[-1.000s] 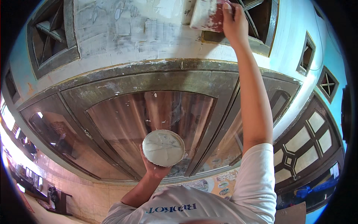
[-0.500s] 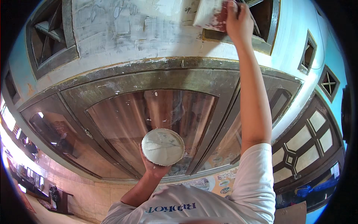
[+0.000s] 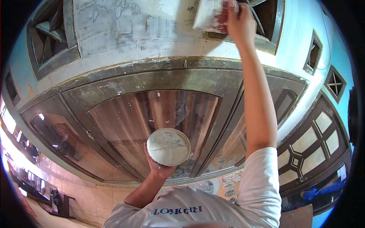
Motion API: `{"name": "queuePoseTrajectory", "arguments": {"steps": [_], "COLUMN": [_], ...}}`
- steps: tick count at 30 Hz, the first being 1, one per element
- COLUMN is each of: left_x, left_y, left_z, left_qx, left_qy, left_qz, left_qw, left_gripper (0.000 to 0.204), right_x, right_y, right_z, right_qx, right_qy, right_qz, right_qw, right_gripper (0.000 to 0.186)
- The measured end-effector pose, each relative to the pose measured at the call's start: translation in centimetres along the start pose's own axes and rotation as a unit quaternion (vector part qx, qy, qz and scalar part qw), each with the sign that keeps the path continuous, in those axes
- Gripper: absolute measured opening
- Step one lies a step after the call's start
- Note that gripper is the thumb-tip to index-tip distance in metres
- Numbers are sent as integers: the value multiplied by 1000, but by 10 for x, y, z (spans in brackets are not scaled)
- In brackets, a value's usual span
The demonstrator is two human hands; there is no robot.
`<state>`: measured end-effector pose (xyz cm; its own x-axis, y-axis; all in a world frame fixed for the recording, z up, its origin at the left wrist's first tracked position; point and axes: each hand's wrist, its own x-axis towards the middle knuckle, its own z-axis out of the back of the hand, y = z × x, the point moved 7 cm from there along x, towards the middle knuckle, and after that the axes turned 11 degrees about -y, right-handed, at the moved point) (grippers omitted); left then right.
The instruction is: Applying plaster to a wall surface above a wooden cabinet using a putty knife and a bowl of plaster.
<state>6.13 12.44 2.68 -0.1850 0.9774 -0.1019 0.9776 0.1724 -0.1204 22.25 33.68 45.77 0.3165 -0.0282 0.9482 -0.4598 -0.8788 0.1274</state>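
My right hand (image 3: 242, 28) is raised high at the top of the view, its fingers wrapped round a wide, flat filling scraper (image 3: 208, 17). White paste smears the scraper, and reddish brown shows near my fingers. The tool is up against the whitish wall (image 3: 114, 26), by the lower left part of a dark window frame. Lower down, my left hand (image 3: 159, 170) holds a round tub (image 3: 167, 165) from below and its left side. White paste (image 3: 167, 146) fills the tub, with a crease across its surface. Most of my left fingers are hidden beneath the tub.
Below the wall runs a dark wooden window frame (image 3: 152, 81) with curtained glass, spotted with white. A diamond-patterned vent opening (image 3: 51, 32) is at the upper left, smaller ones at the right. A panelled door (image 3: 304, 152) stands at the right.
My right hand and the scraper have shifted slightly left and down along the wall. My left hand has brought the tub a little to the right and up.
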Motion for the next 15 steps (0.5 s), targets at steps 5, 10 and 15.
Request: {"name": "queuePoseTrajectory", "arguments": {"steps": [5, 10, 15], "left_x": [-6, -3, 1], "left_y": [0, 6, 12], "left_z": [-8, -3, 20], "left_qx": [17, -8, -32], "left_qy": [30, 28, 22], "left_qz": [2, -12, -4], "left_qw": [999, 1000, 999], "left_gripper": [75, 74, 76], "right_x": [-19, -75, -236], "right_y": [1, -60, -17], "right_z": [7, 115, 152], "right_qx": [-145, 89, 157], "right_qy": [104, 66, 193], "right_qz": [-75, -308, -353], "right_qw": [981, 945, 902], "right_gripper": [36, 35, 16]}}
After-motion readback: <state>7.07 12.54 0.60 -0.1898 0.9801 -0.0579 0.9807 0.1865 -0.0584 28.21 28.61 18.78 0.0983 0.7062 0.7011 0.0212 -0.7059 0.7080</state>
